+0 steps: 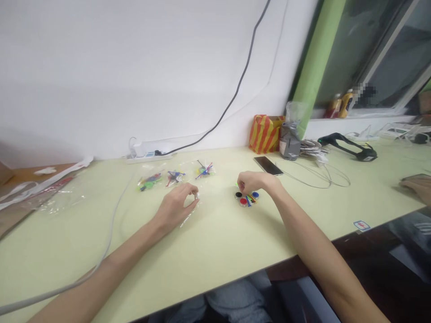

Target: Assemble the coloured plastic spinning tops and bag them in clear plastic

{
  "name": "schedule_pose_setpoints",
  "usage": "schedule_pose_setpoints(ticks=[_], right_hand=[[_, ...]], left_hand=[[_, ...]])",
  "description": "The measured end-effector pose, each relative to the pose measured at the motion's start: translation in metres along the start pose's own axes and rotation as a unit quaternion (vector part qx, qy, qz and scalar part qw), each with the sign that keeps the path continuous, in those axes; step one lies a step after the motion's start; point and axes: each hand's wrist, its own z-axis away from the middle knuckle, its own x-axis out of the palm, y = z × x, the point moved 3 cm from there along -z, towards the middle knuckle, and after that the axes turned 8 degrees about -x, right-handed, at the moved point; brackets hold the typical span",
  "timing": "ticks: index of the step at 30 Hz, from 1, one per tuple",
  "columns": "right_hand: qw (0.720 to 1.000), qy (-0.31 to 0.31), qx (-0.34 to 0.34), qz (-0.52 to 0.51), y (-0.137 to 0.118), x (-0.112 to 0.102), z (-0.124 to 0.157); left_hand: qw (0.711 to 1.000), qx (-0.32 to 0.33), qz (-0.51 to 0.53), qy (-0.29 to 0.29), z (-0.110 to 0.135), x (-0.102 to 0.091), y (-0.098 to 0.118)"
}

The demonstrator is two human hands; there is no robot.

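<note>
My left hand (175,206) is closed in a pinch on the crumpled top of a clear plastic bag (188,216), just above the table. To its right, my right hand (255,181) reaches down with its fingers bent together over a small group of round discs. The black disc (239,195), the red disc (243,201) and the blue disc (256,195) show beside it, along with several thin coloured sticks (249,200). The right fingertips are partly hidden, and what they pinch, if anything, cannot be made out.
Behind my left hand lie several bagged bundles of coloured pieces (175,176). A phone (268,165) rests beyond my right hand. A striped bag (266,133), a power strip (151,156) and cables line the wall. Another person's hand (417,186) shows at the right edge.
</note>
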Motion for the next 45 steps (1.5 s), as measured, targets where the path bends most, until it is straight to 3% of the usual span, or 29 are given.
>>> schedule_pose_setpoints(ticks=[21, 45], right_hand=[[1.0, 0.007, 0.019, 0.01, 0.0, -0.002, 0.001], [0.991, 0.127, -0.015, 0.041, 0.0, 0.006, -0.017]], left_hand=[[1.0, 0.005, 0.008, -0.017, 0.001, 0.002, -0.001], [1.0, -0.011, 0.012, -0.015, 0.003, 0.002, -0.001]])
